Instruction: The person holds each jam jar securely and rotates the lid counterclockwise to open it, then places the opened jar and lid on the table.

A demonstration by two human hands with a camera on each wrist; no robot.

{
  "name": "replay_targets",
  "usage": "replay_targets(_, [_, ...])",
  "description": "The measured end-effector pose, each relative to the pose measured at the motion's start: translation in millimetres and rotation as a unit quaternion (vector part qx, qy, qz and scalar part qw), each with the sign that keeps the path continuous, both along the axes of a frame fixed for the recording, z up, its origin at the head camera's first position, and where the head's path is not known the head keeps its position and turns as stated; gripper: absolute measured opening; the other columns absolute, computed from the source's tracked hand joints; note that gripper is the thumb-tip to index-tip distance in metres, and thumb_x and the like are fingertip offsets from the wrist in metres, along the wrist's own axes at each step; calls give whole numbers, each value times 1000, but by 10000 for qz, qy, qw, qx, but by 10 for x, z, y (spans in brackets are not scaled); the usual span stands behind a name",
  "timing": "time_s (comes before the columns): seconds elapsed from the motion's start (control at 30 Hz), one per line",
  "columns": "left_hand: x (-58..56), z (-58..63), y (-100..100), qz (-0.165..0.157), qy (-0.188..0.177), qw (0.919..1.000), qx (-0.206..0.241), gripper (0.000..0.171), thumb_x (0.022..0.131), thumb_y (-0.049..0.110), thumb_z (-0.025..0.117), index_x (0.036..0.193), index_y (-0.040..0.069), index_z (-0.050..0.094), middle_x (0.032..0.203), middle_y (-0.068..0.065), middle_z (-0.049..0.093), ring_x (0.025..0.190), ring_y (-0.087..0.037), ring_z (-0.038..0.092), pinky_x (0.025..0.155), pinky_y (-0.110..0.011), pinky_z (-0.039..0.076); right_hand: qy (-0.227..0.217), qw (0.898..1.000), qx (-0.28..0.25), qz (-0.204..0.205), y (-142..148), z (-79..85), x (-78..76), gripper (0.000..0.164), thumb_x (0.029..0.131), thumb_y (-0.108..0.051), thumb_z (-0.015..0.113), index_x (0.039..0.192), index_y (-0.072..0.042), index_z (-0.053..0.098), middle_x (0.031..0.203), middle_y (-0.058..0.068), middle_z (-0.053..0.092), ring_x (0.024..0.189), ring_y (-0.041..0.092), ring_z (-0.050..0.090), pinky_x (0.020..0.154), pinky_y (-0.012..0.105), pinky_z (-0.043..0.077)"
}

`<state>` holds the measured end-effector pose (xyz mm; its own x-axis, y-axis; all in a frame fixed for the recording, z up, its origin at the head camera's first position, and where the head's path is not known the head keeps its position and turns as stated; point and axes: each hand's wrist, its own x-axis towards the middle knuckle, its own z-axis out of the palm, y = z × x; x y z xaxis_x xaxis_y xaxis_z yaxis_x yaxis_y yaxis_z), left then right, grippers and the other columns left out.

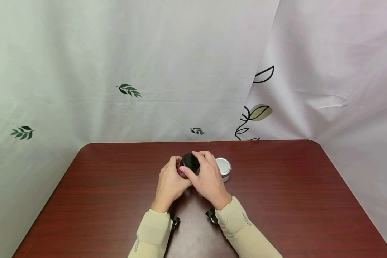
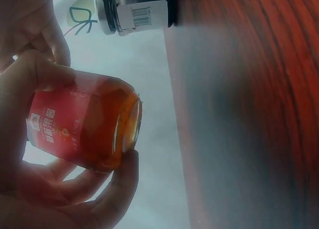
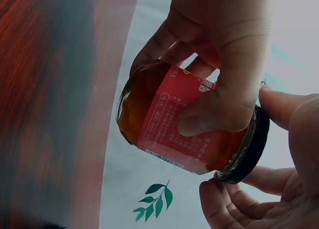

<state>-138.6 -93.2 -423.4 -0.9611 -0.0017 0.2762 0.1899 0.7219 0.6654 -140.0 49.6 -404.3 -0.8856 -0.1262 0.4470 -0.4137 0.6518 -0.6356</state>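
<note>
A glass jar point(image 3: 169, 119) of amber contents with a red label is held tilted above the table. My left hand point(image 1: 171, 181) wraps its fingers and thumb around the jar's body, over the red label point(image 2: 62, 119). Its black lid point(image 1: 190, 162) faces up in the head view. My right hand point(image 1: 209, 176) grips the lid's rim between thumb and fingers, and in the right wrist view its fingertips point(image 3: 215, 199) sit at the edge of the lid. The jar's base points toward the table in both wrist views.
Just right of my right hand stands a second jar with a silver lid point(image 1: 223, 166) and a white barcode label point(image 2: 143, 17). Both are on a reddish-brown wooden table point(image 1: 116, 172). Behind its far edge hangs a pale curtain point(image 1: 167, 71) with leaf prints.
</note>
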Motion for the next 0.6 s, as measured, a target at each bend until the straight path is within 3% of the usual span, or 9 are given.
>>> replay_targets(0.6, [1, -18, 11, 43, 546, 9985, -72, 57, 71, 38, 87, 111, 8, 59, 99, -6, 66, 84, -24, 65, 74, -44, 54, -41, 9999, 79, -66, 41, 38, 5, 58, 88, -40, 75, 127, 2, 67, 119, 13, 66, 106, 27, 60, 87, 40, 50])
